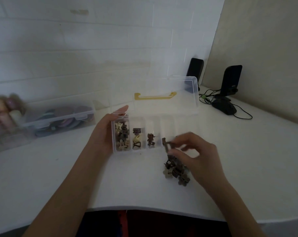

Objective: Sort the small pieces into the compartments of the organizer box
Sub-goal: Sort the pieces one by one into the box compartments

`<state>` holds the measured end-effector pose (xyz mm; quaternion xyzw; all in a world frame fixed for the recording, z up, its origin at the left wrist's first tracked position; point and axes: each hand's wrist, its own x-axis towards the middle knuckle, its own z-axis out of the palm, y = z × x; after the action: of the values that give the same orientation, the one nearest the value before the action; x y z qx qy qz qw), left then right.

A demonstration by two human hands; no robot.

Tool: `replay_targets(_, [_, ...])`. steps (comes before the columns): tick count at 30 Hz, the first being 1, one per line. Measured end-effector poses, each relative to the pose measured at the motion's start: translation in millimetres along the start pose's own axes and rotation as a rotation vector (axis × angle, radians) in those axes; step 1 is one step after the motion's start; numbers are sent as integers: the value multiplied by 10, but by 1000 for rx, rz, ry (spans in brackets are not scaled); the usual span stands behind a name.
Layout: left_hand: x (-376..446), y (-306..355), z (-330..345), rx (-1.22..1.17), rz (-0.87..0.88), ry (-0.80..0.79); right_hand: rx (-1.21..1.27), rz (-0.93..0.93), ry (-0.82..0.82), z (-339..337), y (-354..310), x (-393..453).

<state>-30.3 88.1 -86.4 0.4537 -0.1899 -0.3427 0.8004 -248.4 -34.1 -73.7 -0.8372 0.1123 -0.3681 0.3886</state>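
Note:
A clear organizer box [168, 124] with its lid up and a yellow handle [155, 96] sits on the white table. Its leftmost compartment holds several brown and cream hair clips [122, 136]; the second holds three clips [136, 138]; the third holds a brown one [151, 139]. My left hand [104, 134] grips the box's left end. My right hand [196, 151] pinches a small brown clip [167, 146] over the box's front edge, near the fourth compartment. A pile of loose clips [176, 171] lies on the table just below that hand.
A clear closed bin [59, 117] with round coloured items and a blurred rack of spools [4, 110] stand at the left. Two black speakers [231, 81], a mouse [224, 106] and cables lie at the back right. The table's front edge [144, 209] curves near me.

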Motion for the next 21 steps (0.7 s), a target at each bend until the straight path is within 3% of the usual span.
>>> replay_targets(3, [-15,-11,25,13,10,16,-216,-222,-97,291,-135,255])
replay_targets(9, [-16,-14,28,-20,17,42,-608,-479,-4,768,120,563])
replay_targets(14, [-22,-5,51,-50,-2,-1,-465,-444,27,759,190,516])
replay_targets(18, [14,-8,27,-15,9,16,-211,-259,84,370,47,467])
replay_targets(21, [37,-21,6,-2,-2,24,-243,-156,150,-37,52,315])
